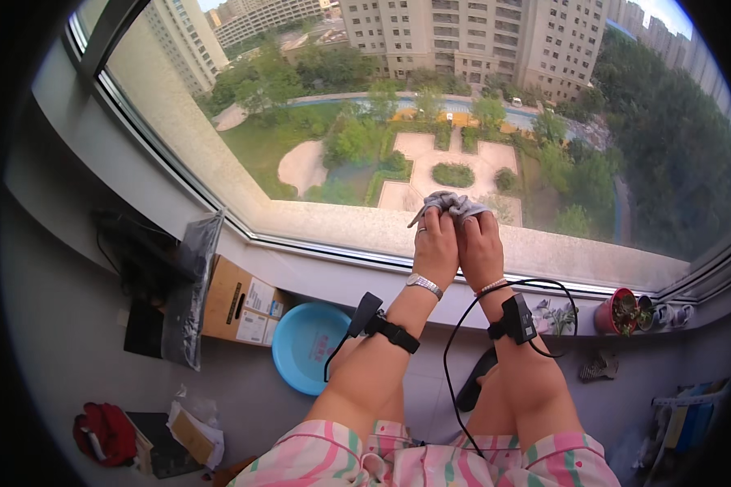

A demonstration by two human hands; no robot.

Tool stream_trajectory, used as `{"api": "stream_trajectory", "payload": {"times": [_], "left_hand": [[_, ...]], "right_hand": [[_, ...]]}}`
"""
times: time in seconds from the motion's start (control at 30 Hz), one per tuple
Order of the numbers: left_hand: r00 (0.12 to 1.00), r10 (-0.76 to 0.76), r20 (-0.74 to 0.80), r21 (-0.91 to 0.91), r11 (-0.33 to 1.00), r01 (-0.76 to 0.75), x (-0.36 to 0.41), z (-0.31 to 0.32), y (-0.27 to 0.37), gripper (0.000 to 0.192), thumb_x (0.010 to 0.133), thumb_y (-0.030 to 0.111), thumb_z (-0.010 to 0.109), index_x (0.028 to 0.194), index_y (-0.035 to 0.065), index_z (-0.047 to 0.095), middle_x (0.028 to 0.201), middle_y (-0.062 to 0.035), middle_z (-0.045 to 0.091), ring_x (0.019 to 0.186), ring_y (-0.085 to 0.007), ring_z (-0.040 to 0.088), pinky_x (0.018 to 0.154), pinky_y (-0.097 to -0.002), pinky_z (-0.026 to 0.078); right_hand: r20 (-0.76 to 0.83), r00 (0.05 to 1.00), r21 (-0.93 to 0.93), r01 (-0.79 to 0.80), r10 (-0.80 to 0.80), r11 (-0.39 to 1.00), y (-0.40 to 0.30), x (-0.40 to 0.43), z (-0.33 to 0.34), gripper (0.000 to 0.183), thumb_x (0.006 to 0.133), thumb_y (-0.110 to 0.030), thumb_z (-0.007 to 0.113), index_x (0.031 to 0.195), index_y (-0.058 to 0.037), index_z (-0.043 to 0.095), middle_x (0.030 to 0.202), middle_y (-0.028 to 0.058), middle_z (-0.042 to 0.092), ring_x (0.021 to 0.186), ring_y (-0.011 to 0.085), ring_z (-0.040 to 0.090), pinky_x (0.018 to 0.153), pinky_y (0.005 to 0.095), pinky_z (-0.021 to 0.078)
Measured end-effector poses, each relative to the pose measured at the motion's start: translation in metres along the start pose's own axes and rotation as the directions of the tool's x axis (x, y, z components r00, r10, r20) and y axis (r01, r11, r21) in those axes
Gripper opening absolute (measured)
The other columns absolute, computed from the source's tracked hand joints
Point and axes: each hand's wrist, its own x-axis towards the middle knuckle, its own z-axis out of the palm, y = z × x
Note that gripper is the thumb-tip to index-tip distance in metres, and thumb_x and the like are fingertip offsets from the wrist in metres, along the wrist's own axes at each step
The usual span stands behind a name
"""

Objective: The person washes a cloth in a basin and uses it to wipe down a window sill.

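Observation:
A crumpled grey cloth is bunched between my two hands in front of the large window. My left hand, with a ring and a metal-band watch at the wrist, grips the cloth from the left. Pressed against it, my right hand holds the cloth's right side; a beaded bracelet circles that wrist. Both arms reach out over the white windowsill. The fingertips are partly hidden by the cloth. Whether the cloth touches the glass, I cannot tell.
A blue plastic basin stands below the sill beside a cardboard box. Potted succulents sit at the sill's right. A black cable loops from my right forearm device. A red bag lies at the lower left.

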Motion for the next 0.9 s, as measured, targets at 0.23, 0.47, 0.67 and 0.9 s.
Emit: {"api": "stream_trajectory", "payload": {"times": [0.23, 0.47, 0.67, 0.9], "left_hand": [[0.948, 0.192, -0.255, 0.202, 0.969, -0.142, 0.003, -0.012, 0.010, 0.051, 0.084, 0.007, 0.060, 0.131, -0.0048, 0.044, 0.129, -0.0261, 0.041, 0.119, -0.0496, 0.046, 0.100, -0.0524, 0.045], [0.964, 0.098, -0.246, 0.110, 0.991, -0.073, -0.003, 0.003, -0.003, 0.041, 0.089, 0.011, 0.056, 0.127, -0.0035, 0.049, 0.127, -0.0241, 0.046, 0.115, -0.0440, 0.052, 0.099, -0.0504, 0.045], [0.974, 0.055, -0.221, 0.193, 0.981, -0.012, 0.001, -0.006, 0.007, 0.043, 0.088, 0.011, 0.057, 0.127, -0.0039, 0.048, 0.128, -0.0243, 0.042, 0.117, -0.0477, 0.049, 0.094, -0.0501, 0.049], [0.967, 0.116, -0.226, 0.104, 0.990, -0.094, -0.008, 0.012, -0.001, 0.036, 0.089, 0.010, 0.055, 0.124, 0.0015, 0.053, 0.126, -0.0213, 0.048, 0.115, -0.0421, 0.052, 0.101, -0.0497, 0.044]], "right_hand": [[-0.182, 0.944, -0.291, 0.215, -0.275, 0.932, -0.006, 0.010, -0.009, 0.027, 0.082, -0.014, 0.069, 0.107, -0.0075, 0.063, 0.120, 0.0159, 0.054, 0.116, 0.0395, 0.048, 0.100, 0.0535, 0.0399], [-0.095, 0.974, -0.171, 0.188, -0.206, 0.967, 0.000, 0.001, 0.004, 0.022, 0.082, -0.009, 0.067, 0.103, -0.0061, 0.063, 0.114, 0.0184, 0.054, 0.107, 0.0385, 0.054, 0.091, 0.0458, 0.0480], [-0.172, 0.964, -0.151, 0.178, -0.203, 0.972, -0.008, 0.009, -0.002, 0.016, 0.085, -0.012, 0.067, 0.099, -0.0062, 0.062, 0.110, 0.0170, 0.056, 0.103, 0.0385, 0.056, 0.089, 0.0456, 0.0499], [-0.107, 0.992, -0.084, 0.060, -0.069, 0.995, 0.000, -0.003, 0.002, 0.023, 0.086, -0.011, 0.066, 0.108, -0.0084, 0.062, 0.111, 0.0157, 0.055, 0.101, 0.0362, 0.059, 0.083, 0.0445, 0.0523]]}}
